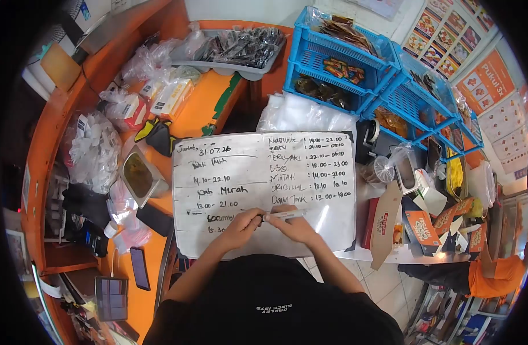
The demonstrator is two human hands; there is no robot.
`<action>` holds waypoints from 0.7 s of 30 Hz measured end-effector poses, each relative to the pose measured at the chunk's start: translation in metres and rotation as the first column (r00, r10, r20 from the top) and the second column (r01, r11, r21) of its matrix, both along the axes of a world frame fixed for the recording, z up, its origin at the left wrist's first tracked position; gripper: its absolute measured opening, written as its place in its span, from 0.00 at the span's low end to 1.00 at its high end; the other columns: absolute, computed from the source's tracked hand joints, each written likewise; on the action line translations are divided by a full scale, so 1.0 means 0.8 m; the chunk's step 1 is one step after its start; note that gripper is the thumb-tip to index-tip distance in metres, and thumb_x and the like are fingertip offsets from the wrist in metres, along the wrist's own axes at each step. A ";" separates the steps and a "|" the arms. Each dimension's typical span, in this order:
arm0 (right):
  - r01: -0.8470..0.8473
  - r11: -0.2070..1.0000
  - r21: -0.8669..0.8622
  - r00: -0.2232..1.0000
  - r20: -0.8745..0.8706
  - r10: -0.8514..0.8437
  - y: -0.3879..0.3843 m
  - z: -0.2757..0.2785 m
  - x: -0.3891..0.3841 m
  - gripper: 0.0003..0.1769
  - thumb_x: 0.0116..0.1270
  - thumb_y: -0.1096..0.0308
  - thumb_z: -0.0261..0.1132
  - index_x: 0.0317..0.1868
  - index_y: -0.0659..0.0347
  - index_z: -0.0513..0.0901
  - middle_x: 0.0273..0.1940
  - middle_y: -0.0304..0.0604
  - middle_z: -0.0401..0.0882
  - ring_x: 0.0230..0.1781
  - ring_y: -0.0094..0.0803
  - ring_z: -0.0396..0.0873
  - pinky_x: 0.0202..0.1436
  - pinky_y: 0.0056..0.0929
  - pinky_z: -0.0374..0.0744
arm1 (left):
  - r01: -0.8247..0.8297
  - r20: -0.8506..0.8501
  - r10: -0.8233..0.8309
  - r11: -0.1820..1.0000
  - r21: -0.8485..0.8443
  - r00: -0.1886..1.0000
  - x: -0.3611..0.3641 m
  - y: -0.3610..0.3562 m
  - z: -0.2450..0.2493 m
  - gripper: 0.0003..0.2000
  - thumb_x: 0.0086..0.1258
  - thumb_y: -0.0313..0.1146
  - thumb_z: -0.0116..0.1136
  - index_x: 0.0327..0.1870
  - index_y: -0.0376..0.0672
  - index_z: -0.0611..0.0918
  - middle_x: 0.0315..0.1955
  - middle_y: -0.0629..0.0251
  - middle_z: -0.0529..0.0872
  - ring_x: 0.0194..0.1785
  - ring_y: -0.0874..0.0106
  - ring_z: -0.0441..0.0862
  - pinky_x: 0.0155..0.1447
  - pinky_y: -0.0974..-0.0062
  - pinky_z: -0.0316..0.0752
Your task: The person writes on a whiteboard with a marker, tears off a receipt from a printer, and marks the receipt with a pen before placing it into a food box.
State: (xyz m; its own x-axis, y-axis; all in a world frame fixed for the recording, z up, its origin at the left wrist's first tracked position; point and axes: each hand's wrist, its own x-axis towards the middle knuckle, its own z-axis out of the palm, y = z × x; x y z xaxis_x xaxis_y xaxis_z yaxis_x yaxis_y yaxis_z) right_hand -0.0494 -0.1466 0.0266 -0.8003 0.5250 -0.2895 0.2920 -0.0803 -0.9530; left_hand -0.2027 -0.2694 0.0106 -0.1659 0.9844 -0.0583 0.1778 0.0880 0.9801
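Observation:
A whiteboard lies in front of my body, covered with handwritten names, times and a date in black. My right hand is closed around a white marker held low over the board. The fingers of my left hand are curled and pinch at the marker's left end, where a small dark part shows. Both hands meet there, near the board's lower middle. Some writing at the lower left is partly covered by my left hand.
Blue stacked baskets with packets stand behind the board. A grey tray of dark sachets, plastic bags, a metal container and a phone are on the left. Cardboard boxes crowd the right; a person in orange is beyond.

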 end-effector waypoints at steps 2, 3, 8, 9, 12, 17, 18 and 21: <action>-0.270 0.856 0.441 0.962 0.082 0.261 0.031 -0.004 0.004 0.24 0.57 0.48 0.66 0.34 0.65 0.82 0.28 0.49 0.79 0.38 0.44 0.75 0.46 0.38 0.72 | -0.064 -0.046 0.063 0.998 -0.017 0.997 -0.002 -0.004 -0.018 0.09 0.73 0.32 0.45 0.42 0.36 0.76 0.20 0.64 0.74 0.25 0.74 0.71 0.32 0.74 0.67; -0.274 0.848 0.453 0.962 0.130 0.242 0.041 0.015 0.007 0.29 0.52 0.48 0.71 0.44 0.65 0.79 0.33 0.50 0.79 0.42 0.45 0.75 0.49 0.37 0.72 | -0.213 -0.005 0.213 0.976 -0.039 0.977 -0.004 -0.007 -0.040 0.10 0.74 0.33 0.43 0.40 0.37 0.75 0.21 0.69 0.71 0.25 0.78 0.67 0.31 0.78 0.64; 0.184 0.496 0.849 0.919 0.031 -0.393 0.128 -0.041 0.053 0.24 0.54 0.68 0.67 0.52 0.66 0.75 0.43 0.54 0.78 0.48 0.47 0.72 0.54 0.41 0.69 | -0.426 0.033 0.430 0.900 -0.097 0.902 -0.024 -0.026 -0.050 0.10 0.74 0.33 0.45 0.37 0.37 0.76 0.19 0.70 0.71 0.24 0.80 0.67 0.29 0.79 0.63; 0.177 0.515 0.839 0.828 0.157 -0.539 0.137 -0.032 0.063 0.25 0.56 0.69 0.61 0.56 0.64 0.73 0.53 0.56 0.73 0.55 0.52 0.67 0.62 0.45 0.63 | -0.442 0.040 0.447 0.892 -0.097 0.893 -0.024 -0.029 -0.049 0.10 0.74 0.34 0.46 0.37 0.37 0.76 0.20 0.71 0.71 0.24 0.81 0.66 0.28 0.80 0.63; 0.137 0.304 0.943 0.702 0.124 -0.702 0.156 -0.050 0.090 0.28 0.56 0.68 0.58 0.61 0.61 0.71 0.61 0.59 0.65 0.61 0.58 0.59 0.66 0.49 0.58 | -0.474 0.102 0.480 0.877 -0.074 0.871 -0.018 -0.032 -0.045 0.10 0.73 0.36 0.47 0.36 0.39 0.76 0.20 0.74 0.72 0.24 0.85 0.64 0.27 0.83 0.60; 0.127 0.361 0.924 0.683 0.182 -0.707 0.167 -0.065 0.101 0.32 0.58 0.64 0.55 0.66 0.52 0.68 0.70 0.58 0.51 0.69 0.65 0.43 0.68 0.62 0.49 | -0.449 0.149 0.459 0.888 -0.098 0.876 -0.010 -0.032 -0.033 0.11 0.75 0.35 0.44 0.35 0.38 0.75 0.19 0.75 0.68 0.22 0.86 0.61 0.27 0.84 0.57; 0.120 0.375 0.919 0.678 0.200 -0.707 0.167 -0.065 0.100 0.32 0.58 0.64 0.56 0.66 0.50 0.69 0.71 0.58 0.49 0.70 0.65 0.40 0.68 0.63 0.47 | -0.424 0.155 0.440 0.897 -0.126 0.885 -0.009 -0.032 -0.032 0.12 0.76 0.34 0.42 0.34 0.37 0.73 0.19 0.75 0.66 0.23 0.85 0.60 0.28 0.84 0.58; 0.107 0.393 0.914 0.671 0.225 -0.706 0.164 -0.063 0.093 0.32 0.57 0.63 0.56 0.66 0.49 0.70 0.72 0.58 0.46 0.71 0.66 0.37 0.68 0.65 0.45 | -0.421 0.148 0.436 0.899 -0.125 0.888 -0.008 -0.034 -0.037 0.11 0.76 0.34 0.42 0.35 0.36 0.74 0.20 0.74 0.67 0.23 0.85 0.60 0.28 0.85 0.59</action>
State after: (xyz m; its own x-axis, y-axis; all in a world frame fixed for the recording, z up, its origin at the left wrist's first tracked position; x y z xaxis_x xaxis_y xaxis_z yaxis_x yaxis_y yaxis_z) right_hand 0.0248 -0.0156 -0.0241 -0.2689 0.9419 0.2013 0.8865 0.3237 -0.3305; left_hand -0.2093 -0.2969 -0.0192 -0.5504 0.8093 -0.2050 -0.0628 0.2047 0.9768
